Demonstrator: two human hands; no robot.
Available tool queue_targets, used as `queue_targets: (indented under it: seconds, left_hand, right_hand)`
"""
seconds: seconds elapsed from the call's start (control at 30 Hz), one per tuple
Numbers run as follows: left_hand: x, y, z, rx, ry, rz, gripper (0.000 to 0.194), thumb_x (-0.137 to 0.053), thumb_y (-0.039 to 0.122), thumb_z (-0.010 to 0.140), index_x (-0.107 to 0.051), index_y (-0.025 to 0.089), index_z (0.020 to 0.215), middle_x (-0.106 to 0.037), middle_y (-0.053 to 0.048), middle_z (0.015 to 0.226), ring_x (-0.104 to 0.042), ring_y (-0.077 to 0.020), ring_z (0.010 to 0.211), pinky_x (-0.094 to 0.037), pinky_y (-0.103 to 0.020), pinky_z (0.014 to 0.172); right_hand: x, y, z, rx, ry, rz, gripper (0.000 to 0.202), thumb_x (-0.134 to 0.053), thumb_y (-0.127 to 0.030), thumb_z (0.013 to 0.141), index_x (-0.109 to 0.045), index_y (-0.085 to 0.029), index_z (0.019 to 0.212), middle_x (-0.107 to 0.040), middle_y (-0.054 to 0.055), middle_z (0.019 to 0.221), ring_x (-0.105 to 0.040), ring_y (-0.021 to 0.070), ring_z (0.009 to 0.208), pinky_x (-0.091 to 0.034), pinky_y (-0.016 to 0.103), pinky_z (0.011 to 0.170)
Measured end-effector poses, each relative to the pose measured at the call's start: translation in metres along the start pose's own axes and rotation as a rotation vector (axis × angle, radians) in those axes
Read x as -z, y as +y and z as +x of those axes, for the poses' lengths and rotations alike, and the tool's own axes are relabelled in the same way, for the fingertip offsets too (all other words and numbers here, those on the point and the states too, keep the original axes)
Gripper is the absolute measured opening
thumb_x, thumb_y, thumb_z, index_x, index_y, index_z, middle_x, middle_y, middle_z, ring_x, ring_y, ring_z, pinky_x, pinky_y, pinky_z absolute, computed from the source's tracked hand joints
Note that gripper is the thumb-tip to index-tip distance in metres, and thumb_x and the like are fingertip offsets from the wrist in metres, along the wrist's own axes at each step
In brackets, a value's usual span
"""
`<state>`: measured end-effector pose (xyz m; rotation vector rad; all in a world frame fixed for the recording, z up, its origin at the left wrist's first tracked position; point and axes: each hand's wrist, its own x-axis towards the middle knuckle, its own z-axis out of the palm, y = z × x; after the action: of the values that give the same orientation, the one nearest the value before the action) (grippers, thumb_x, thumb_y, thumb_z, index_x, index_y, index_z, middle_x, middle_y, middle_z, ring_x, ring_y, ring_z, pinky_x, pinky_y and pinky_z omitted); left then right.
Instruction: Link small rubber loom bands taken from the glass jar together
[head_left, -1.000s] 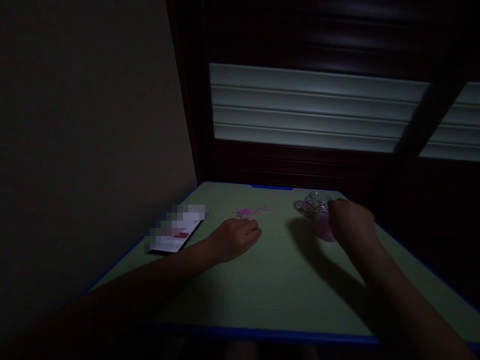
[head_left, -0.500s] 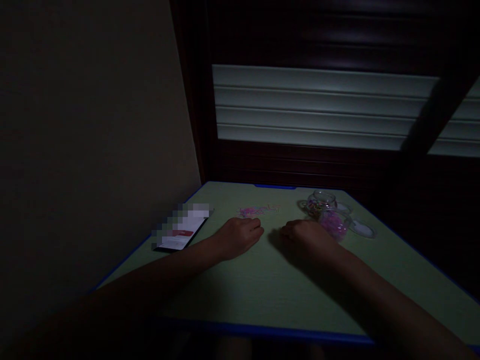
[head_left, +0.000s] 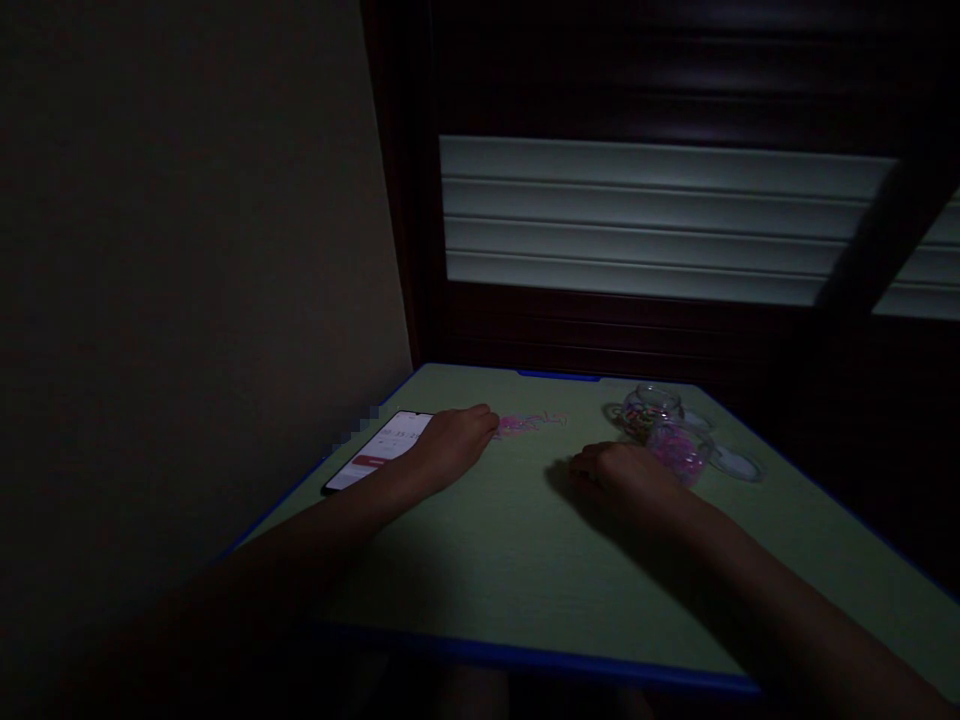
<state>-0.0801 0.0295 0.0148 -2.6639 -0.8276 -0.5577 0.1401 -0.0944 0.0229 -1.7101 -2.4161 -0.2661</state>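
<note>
My left hand [head_left: 459, 442] reaches to the left edge of a small pile of thin pink and pale coloured pieces [head_left: 517, 424], loop-like but too dim to name surely. Its fingers are drawn together at the pile, and whatever they pinch is hidden. Farther right, my right hand [head_left: 616, 468] hovers low over the table with fingers curled in; what they hold, if anything, cannot be made out. Just beyond it stands a clear jar [head_left: 681, 455] of pink pieces, partly covered by the hand. Behind that is another clear jar [head_left: 651, 412] with mixed-colour pieces.
Two round clear lids lie right of the jars, the nearer lid [head_left: 739, 463] in plain view. A phone [head_left: 367, 455] with a lit screen rests at the left, partly under my left forearm. The pale green table [head_left: 525, 570] has a blue rim; a wall and a slatted panel bound it.
My left hand has moved forward and left, from the near side of the pile to its left edge. My right hand stays curled in nearly the same place. The view has shifted slightly.
</note>
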Motion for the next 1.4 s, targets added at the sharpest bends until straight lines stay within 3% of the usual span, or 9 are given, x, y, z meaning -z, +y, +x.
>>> queue_targets:
  seconds: [0.27,0.57,1.4]
  left_hand:
    - [-0.0034,0.0047,-0.0018,0.115,-0.185,0.161,0.023,-0.035,0.017,0.086,-0.056,0.016,0.091,-0.056,-0.007,0.088,-0.057,-0.0168,0.074,-0.043,-0.027,0.063]
    - [-0.0066,0.0019,-0.0017,0.146,-0.262,0.234,0.022,-0.039,0.007,0.079,-0.057,0.014,0.089,-0.056,-0.008,0.090,-0.057,-0.0183,0.078,-0.044,-0.027,0.063]
    - [-0.0087,0.0061,0.0001,0.085,-0.236,0.222,0.022,-0.040,0.008,0.081,-0.055,0.015,0.095,-0.056,-0.007,0.094,-0.056,-0.0176,0.082,-0.045,-0.027,0.066]
  right_hand:
    - [0.0013,-0.0008,0.0020,-0.006,-0.038,-0.008,0.033,-0.032,-0.032,0.088,-0.063,-0.020,0.083,-0.064,0.006,0.080,-0.057,0.0133,0.068,-0.032,0.023,0.057]
    - [-0.0062,0.0011,0.0033,0.013,-0.007,0.009,0.031,-0.033,-0.030,0.087,-0.062,-0.020,0.084,-0.064,0.005,0.078,-0.056,0.0134,0.065,-0.030,0.024,0.055]
    - [-0.0003,-0.0036,0.0025,-0.014,-0.043,-0.022,0.032,-0.033,-0.033,0.087,-0.062,-0.020,0.082,-0.064,0.005,0.078,-0.055,0.0125,0.064,-0.029,0.024,0.054]
